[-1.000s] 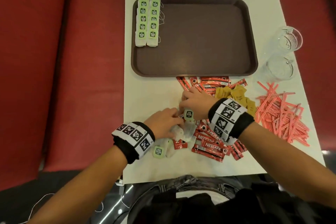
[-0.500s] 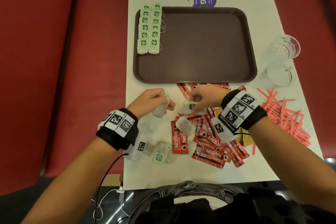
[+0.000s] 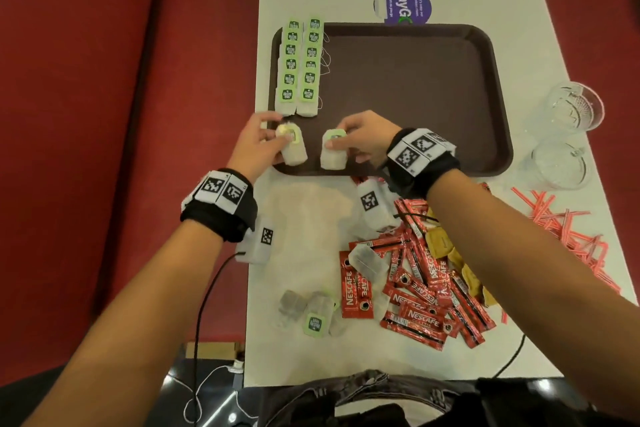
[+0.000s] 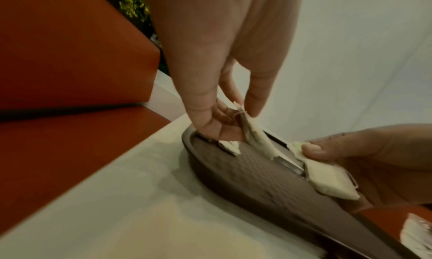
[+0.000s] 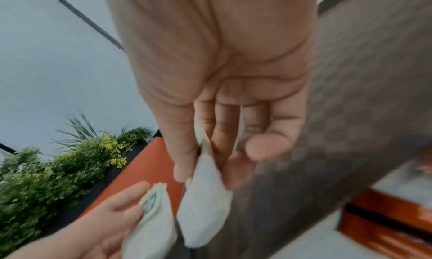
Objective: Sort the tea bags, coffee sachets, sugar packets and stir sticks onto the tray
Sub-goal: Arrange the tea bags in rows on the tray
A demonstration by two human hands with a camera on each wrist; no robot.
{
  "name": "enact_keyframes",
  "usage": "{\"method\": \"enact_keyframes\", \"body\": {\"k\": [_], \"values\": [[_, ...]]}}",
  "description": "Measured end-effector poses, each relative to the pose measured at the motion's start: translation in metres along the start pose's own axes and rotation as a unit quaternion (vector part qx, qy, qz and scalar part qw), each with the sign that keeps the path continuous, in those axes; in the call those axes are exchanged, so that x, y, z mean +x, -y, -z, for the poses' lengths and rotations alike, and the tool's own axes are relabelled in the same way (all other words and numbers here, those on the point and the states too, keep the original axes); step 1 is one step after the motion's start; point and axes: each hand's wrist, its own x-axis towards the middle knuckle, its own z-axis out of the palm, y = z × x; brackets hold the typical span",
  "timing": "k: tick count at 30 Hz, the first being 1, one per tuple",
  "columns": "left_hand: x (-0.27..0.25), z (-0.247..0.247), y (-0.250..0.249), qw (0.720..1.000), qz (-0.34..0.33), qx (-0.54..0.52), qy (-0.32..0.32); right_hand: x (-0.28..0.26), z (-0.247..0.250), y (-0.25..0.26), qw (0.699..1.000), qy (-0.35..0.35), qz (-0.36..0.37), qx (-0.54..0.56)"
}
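You are early in the sort: two neat columns of green-tagged white tea bags [image 3: 300, 66] already lie along the left edge of the dark brown plastic tray [image 3: 433, 87], and the rest of the tray floor is bare. Your left hand [image 3: 254, 144] pinches one more white tea bag [image 3: 292, 146] by its tagged end, and your right hand [image 3: 363, 139] pinches a second one [image 3: 333, 149]; both bags hang low over the tray's near left corner, just below the finished columns, though whether they touch the floor is unclear. Still on the white table [image 3: 304, 218] are a few loose tea bags [image 3: 308, 314], the heap of red coffee sachets [image 3: 419, 295], the yellow-brown sugar packets [image 3: 450, 253] partly buried beside it, and the scattered pink stir sticks [image 3: 568, 218]. The held bags look soft, limp and slightly crumpled.
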Motion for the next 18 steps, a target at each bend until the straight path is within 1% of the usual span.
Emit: {"method": "enact_keyframes", "body": {"k": [2,4,6,8,11,14,18], "values": [[0.022,0.007,-0.002,0.999,-0.006,0.038,-0.016,0.016,-0.004,0.010,1.000,-0.001,-0.002,0.010],[0.040,0.014,-0.001,0.993,-0.012,0.112,-0.017,0.031,-0.009,0.017,1.000,-0.003,-0.006,0.007],[0.052,0.018,-0.001,0.982,-0.024,0.189,-0.014,0.045,-0.014,0.022,0.999,-0.030,-0.008,-0.008],[0.059,0.019,-0.003,0.969,-0.041,0.242,-0.015,0.056,-0.015,0.026,0.998,-0.056,-0.005,-0.023],[0.066,0.019,-0.008,0.960,-0.075,0.271,-0.016,0.067,-0.013,0.031,0.996,-0.081,-0.005,-0.028],[0.073,0.018,-0.011,0.952,-0.093,0.291,-0.018,0.074,-0.010,0.034,0.994,-0.103,-0.001,-0.039],[0.080,0.017,-0.013,0.950,-0.097,0.295,-0.025,0.078,-0.008,0.039,0.988,-0.112,0.005,-0.104]]}}
